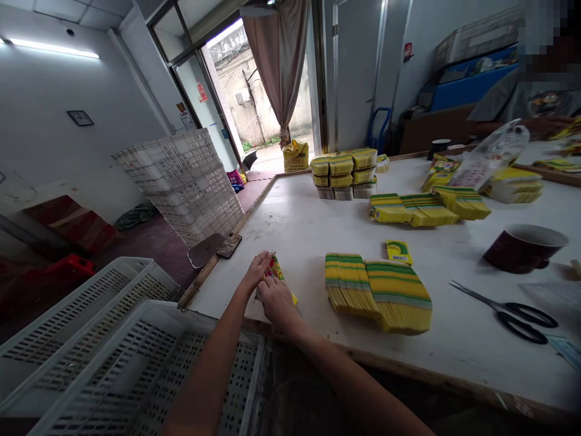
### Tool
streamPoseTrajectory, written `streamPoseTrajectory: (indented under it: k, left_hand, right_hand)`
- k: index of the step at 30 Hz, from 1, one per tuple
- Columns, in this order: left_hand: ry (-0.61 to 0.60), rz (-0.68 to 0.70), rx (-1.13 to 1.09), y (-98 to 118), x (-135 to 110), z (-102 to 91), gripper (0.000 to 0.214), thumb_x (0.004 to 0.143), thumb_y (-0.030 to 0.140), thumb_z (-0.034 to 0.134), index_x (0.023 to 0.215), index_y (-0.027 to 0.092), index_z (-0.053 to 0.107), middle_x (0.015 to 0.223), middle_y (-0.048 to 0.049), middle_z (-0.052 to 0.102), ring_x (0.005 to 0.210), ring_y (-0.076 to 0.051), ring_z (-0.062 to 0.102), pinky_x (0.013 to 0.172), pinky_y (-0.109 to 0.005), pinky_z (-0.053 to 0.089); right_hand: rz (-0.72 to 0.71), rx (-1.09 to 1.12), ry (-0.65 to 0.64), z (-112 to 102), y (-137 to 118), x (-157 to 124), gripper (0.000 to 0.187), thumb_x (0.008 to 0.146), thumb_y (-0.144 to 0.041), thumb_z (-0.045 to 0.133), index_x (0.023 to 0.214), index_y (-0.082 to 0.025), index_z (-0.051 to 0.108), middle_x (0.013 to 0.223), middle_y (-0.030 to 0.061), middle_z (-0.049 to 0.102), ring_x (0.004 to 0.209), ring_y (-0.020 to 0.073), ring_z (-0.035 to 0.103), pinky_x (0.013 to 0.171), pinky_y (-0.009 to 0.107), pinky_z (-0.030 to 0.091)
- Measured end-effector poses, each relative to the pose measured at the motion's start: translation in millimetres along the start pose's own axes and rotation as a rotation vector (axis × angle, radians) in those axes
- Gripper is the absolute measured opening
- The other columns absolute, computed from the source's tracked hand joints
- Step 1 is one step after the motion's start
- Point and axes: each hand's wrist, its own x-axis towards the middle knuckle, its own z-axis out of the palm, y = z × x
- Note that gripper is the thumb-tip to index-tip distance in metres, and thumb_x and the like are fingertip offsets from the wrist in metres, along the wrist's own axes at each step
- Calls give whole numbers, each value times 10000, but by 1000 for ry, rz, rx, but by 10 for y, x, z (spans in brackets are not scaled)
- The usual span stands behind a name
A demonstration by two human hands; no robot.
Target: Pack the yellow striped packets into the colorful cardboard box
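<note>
At the left side of the white table, both hands are on a small yellow packet with red and green print (275,269). My left hand (258,270) grips its far left edge, fingers closed together. Over the near part lies my right hand (278,301), fingers bent round it and hiding much of the print. To the right, rows of yellow-and-green packets (394,293) stand pressed together in a fanned block. Just behind that block lies a single yellow packet (399,252).
Black-handled scissors (512,315) and a dark mug (524,248) are at the right. Stacked packet bundles (344,172) stand farther back. A phone (229,244) rests on the left edge, above white plastic crates (149,309). Another person (540,103) is at the far right.
</note>
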Motion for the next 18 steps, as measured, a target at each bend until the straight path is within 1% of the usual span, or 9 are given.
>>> streamPoseTrajectory:
  k: [1,3,6,8,14,18]
  left_hand:
    - [14,31,76,-8,1,10,334,893,432,559,1077,163,628,1172,-94,630,1077,-229,591,957,-477,456]
    - [38,90,232,-21,-13,30,292,882,361,594,1097,165,616,1208,-92,605,1128,-243,560,983,-498,434]
    - [69,145,422,-22,-53,60,304,885,338,593,1143,177,598,1252,-96,578,1177,-258,527,1014,-521,403]
    - [78,166,523,-12,-73,79,306,892,340,580,1157,187,593,1270,-97,569,1192,-259,516,1026,-523,392]
    - [118,188,720,28,-92,141,329,906,358,553,1189,192,577,1301,-102,547,1209,-265,502,1035,-533,379]
    - [166,203,794,47,-116,190,325,914,361,540,1191,195,575,1302,-102,546,1204,-262,505,1034,-529,381]
  right_hand:
    - [-28,4,-12,-8,21,-26,98,905,-180,525,934,-161,616,976,90,647,905,240,555,768,362,383]
    - [-84,16,-41,-18,60,-104,78,911,-211,542,934,-177,608,982,70,645,921,227,541,789,349,371]
    - [-134,36,-84,-10,88,-266,57,904,-229,569,911,-186,605,954,65,637,924,224,522,798,341,350]
    - [-146,45,-110,5,82,-390,45,904,-208,568,900,-186,607,933,69,633,908,225,515,794,339,339]
    - [-153,56,-170,26,87,-739,82,924,-165,527,924,-182,607,934,77,621,892,224,509,787,336,330]
    - [-145,52,-200,28,136,-834,76,917,-159,531,937,-171,603,953,82,622,889,226,524,769,329,342]
